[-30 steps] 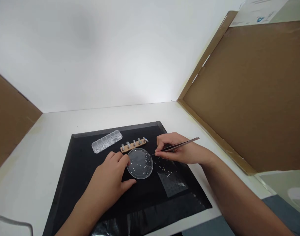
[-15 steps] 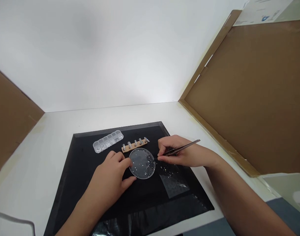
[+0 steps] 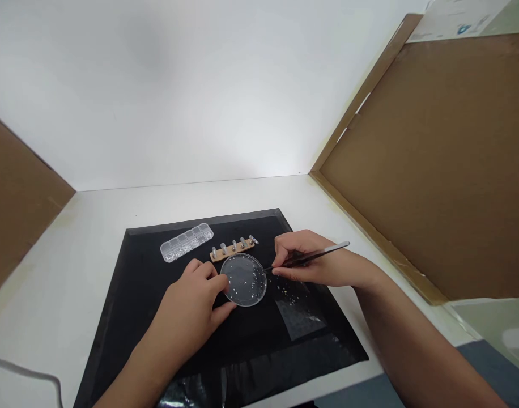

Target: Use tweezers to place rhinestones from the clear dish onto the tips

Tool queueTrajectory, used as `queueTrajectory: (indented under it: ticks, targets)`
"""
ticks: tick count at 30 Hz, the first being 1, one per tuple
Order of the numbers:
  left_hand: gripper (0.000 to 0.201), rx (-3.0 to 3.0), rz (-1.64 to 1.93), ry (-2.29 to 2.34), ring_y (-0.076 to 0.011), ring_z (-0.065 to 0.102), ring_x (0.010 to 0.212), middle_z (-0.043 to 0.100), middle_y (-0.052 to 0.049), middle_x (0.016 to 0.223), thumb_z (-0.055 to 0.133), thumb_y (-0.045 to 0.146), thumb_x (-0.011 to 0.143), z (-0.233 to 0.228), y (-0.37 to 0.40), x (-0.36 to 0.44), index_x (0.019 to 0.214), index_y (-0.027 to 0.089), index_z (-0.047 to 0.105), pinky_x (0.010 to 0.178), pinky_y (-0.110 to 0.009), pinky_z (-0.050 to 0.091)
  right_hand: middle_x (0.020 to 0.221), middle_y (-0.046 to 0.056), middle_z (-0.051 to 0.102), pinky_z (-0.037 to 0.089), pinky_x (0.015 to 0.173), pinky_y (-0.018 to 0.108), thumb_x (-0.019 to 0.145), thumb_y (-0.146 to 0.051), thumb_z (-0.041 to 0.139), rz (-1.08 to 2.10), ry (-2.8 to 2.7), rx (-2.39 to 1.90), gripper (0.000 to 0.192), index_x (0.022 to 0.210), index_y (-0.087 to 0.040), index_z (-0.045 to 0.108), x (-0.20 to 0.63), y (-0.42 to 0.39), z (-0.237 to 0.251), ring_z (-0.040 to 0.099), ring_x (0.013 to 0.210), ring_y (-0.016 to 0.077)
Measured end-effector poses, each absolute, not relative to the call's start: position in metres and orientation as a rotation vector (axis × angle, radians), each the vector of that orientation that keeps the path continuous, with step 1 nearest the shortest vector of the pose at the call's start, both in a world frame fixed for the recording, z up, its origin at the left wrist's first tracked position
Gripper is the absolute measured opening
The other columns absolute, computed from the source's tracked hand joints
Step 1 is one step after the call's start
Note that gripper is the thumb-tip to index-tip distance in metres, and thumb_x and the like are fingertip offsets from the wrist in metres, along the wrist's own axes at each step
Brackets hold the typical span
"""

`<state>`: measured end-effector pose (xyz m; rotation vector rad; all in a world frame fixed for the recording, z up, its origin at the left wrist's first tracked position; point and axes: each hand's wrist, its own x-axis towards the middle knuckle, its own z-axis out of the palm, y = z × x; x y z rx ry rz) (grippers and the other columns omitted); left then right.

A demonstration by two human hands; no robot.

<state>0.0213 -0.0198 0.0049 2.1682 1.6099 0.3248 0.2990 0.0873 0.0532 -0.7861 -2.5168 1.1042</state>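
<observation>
black mat [image 3: 157, 317] covers white table [image 3: 72, 255]. left hand [image 3: 191, 311] pinches the clear dish [image 3: 243, 280] rim; right hand [image 3: 314, 263] grips tweezers [image 3: 310, 256], whose tip has crept back to the dish edge

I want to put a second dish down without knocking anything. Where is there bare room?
Bare mat left of the left hand, and white table beyond the mat's left edge. Crowded: dish, wooden strip, clear box, and loose bits by the right hand holding tweezers.
</observation>
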Motion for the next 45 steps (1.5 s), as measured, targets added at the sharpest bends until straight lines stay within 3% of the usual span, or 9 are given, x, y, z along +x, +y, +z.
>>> queueTrajectory:
  ticks: [7,22,36,45]
  targets:
    - [0.010,2.186,0.330,1.589,-0.0289,0.060,0.105,0.068,-0.003,0.104,0.078,0.032,0.094,0.002,-0.021,0.023,0.102,0.027,0.074,0.074,-0.037,0.054,0.082,0.002,0.071,0.053,0.061,0.023,0.098,-0.036,0.075,1.112,-2.505,-0.814,0.022,0.088,-0.017,0.071,0.299,0.088,0.050,0.066,0.069,0.0117]
    - [0.011,2.222,0.365,1.585,-0.0308,0.060,0.106,0.068,-0.004,0.100,0.080,0.031,0.091,0.001,-0.023,0.027,0.096,0.026,0.071,0.066,-0.035,0.053,0.082,0.002,0.073,0.050,0.061,0.023,0.099,-0.034,0.072,1.035,-2.580,-0.876,0.021,0.086,-0.018,0.071,0.294,0.084,0.051,0.066,0.071,0.0127]
    - [0.011,2.191,0.361,1.562,-0.0288,0.057,0.107,0.067,-0.004,0.100,0.078,0.033,0.093,0.002,-0.022,0.027,0.097,0.026,0.071,0.072,-0.035,0.053,0.083,0.003,0.073,0.049,0.064,0.025,0.100,-0.032,0.071,0.961,-2.637,-0.887,0.020,0.086,-0.019,0.071,0.287,0.078,0.056,0.067,0.074,0.0145]
    - [0.011,2.198,0.352,1.553,-0.0275,0.058,0.105,0.067,-0.004,0.100,0.078,0.034,0.093,0.002,-0.022,0.025,0.097,0.026,0.073,0.071,-0.033,0.052,0.076,0.002,0.071,0.048,0.057,0.024,0.098,-0.036,0.075,1.074,-2.440,-0.861,0.023,0.084,-0.018,0.069,0.297,0.087,0.051,0.065,0.065,0.0126]
